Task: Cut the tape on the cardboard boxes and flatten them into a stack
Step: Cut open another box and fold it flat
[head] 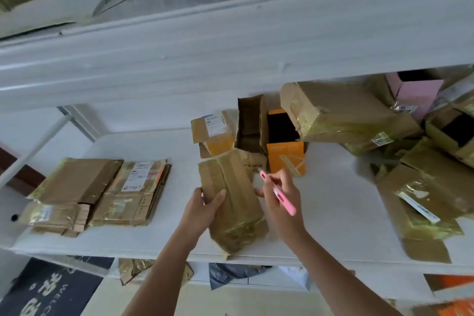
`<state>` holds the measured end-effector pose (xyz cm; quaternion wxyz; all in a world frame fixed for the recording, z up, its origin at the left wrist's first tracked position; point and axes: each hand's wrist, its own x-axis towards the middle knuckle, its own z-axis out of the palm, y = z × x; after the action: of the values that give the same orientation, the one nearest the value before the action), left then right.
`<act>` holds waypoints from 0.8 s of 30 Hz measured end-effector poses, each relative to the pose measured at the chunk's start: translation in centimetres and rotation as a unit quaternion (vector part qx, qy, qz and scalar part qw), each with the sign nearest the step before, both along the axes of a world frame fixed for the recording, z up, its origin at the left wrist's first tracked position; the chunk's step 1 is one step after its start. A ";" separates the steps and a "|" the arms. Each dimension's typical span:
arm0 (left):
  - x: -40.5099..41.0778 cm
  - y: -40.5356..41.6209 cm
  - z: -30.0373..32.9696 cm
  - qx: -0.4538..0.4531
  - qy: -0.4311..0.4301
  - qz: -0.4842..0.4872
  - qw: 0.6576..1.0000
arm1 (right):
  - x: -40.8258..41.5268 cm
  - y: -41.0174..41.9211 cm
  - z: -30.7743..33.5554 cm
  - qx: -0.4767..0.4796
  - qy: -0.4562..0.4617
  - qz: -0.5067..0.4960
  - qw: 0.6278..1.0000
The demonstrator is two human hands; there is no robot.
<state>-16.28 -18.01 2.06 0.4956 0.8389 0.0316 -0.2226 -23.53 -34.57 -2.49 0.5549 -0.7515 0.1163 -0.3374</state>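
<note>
White shelf, hands gripping taped box lengthwise away, pink cutter

A long white shelf runs across the middle of the picture, with a second white shelf higher up near the top. At the bottom left lies a dark mat (it has white letters). The light is soft and even.

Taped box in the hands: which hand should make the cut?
Right. The right hand already holds the pink cutter, its tip near the box's far end. The left hand grips the taped box at its left edge, so it looks better placed to steady it.
</note>
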 end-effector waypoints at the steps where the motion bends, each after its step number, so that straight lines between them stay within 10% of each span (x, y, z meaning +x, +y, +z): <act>1: 0.2 0.0 0.2 0.013 -0.017 -0.019 1.000 | -0.3 0.1 0.0 0.008 -0.009 -0.012 1.000; 12: 0.8 -2.7 1.0 0.074 -0.071 -0.174 0.979 | 2.8 -5.1 -0.2 -0.035 0.000 -0.116 0.993; 24: 0.7 -6.0 1.0 0.358 -0.262 -0.341 0.829 | -1.8 -4.9 -1.0 0.025 -0.030 -0.174 0.984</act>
<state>-15.56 -23.98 3.06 0.0426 0.9417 -0.3102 -0.1229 -25.29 -39.50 -3.53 0.5095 -0.6952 0.2373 -0.4481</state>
